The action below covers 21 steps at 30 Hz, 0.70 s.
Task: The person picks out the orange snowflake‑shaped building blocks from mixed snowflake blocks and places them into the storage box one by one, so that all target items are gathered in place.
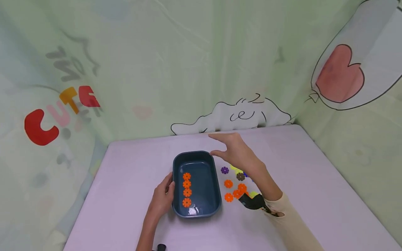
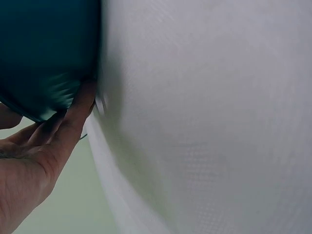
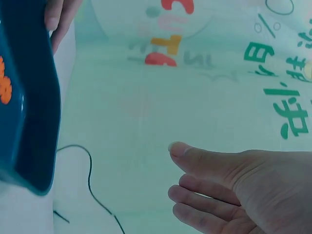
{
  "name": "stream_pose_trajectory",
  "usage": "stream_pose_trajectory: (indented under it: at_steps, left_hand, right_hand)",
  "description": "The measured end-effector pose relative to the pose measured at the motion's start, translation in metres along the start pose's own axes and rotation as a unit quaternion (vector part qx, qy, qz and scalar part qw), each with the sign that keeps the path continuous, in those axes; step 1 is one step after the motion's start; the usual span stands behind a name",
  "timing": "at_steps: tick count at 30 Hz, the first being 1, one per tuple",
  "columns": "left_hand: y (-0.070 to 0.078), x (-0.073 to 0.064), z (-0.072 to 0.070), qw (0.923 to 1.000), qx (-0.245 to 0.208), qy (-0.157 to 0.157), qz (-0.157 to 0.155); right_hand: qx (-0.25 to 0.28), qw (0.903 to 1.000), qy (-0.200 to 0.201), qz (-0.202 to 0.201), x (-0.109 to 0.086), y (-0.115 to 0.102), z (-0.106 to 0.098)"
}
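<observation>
A dark blue rectangular tray with rounded corners stands on the table. Inside it, several orange snowflake discs lie in a column along the left side. My left hand grips the tray's left wall; in the left wrist view its fingers lie against the outside of the tray. Above the far right corner of the tray, my right hand is raised, thumb and fingers spread apart and holding nothing. The right wrist view also shows this hand with nothing in it, away from the tray wall.
Right of the tray lie loose snowflake discs: a purple one, a brown one, several orange ones and some yellow and blue ones, partly behind the right forearm. A pale cloth covers the table. Printed curtains hang around it.
</observation>
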<state>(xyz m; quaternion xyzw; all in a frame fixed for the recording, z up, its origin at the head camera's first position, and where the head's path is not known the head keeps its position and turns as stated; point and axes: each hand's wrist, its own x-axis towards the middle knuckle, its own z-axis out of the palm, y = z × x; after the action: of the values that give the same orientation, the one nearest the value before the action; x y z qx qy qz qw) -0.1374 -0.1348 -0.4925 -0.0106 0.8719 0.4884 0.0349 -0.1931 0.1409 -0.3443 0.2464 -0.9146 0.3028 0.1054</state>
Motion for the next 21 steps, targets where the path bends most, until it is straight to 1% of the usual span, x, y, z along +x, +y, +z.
stream_pose_trajectory:
  at_steps: [6,16,21]
  left_hand:
    - [-0.001,0.0,0.0,1.0,0.001,0.0,-0.002]
    - [0.0,0.0,-0.001,0.9999,0.005,-0.005,-0.008]
    - [0.001,0.001,-0.002,0.9999,0.008,-0.004,-0.01]
  right_hand:
    - [-0.023,0.9993,0.0,0.03,-0.017,0.022,-0.008]
    - [-0.03,0.996,-0.001,0.084,-0.05,0.054,-0.015]
    - [-0.03,0.9944,-0.006,0.101,-0.066,0.066,-0.016]
